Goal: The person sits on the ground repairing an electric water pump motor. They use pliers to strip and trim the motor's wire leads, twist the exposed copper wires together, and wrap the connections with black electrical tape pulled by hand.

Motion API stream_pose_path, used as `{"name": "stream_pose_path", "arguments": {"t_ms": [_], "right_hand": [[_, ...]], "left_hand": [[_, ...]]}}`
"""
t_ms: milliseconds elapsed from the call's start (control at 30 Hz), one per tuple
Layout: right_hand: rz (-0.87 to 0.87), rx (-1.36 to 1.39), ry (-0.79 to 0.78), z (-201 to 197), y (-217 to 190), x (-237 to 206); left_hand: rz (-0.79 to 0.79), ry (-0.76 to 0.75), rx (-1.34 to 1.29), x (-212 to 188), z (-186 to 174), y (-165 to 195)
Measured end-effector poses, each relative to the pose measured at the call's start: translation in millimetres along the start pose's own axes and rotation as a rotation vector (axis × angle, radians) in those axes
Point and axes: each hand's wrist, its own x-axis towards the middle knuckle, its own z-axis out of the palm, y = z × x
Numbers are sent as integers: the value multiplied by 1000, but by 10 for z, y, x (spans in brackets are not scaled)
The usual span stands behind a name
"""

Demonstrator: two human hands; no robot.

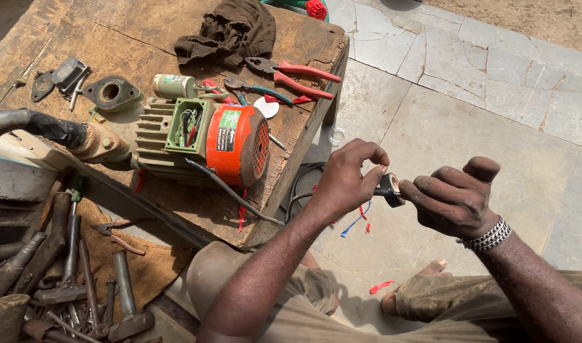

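Note:
Both my hands meet over the stone floor, to the right of the wooden bench. My right hand (pixel 454 198) pinches a small black roll of tape (pixel 388 188) with a brownish core. My left hand (pixel 348 179) has its fingertips closed on the roll's left side, at the tape's edge. A metal bracelet (pixel 491 235) circles my right wrist. On the bench lies an electric motor (pixel 205 141) with a green finned body, an orange end cover and an open terminal box showing wires. A dark cable (pixel 230 192) runs from it toward my left arm.
Red-handled pliers (pixel 295 74), a second plier, a capacitor (pixel 172 86), a flange (pixel 111 93) and a dark rag (pixel 230 30) lie on the bench (pixel 307 136). Hammers and several rusty tools (pixel 68 273) rest on burlap at lower left. Red and blue wire scraps (pixel 357 219) litter the floor near my foot.

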Motion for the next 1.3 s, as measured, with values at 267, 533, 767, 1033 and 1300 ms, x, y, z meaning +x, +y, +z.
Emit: {"name": "stream_pose_path", "arguments": {"t_ms": [267,533,767,1033,1300], "right_hand": [[64,-100,-85,-40,39,26],[116,-118,-129,-132,147,0],[99,-106,-138,-226,135,72],[156,-144,-223,-262,-107,212],[139,-289,-91,15,-180,80]], "left_hand": [[236,-347,89,-23,-237,89],[304,-310,322,-74,-121,222],[80,-132,-41,7,-176,210],[-81,-152,-10,16,-63,139],[-187,-161,11,29,18,64]]}}
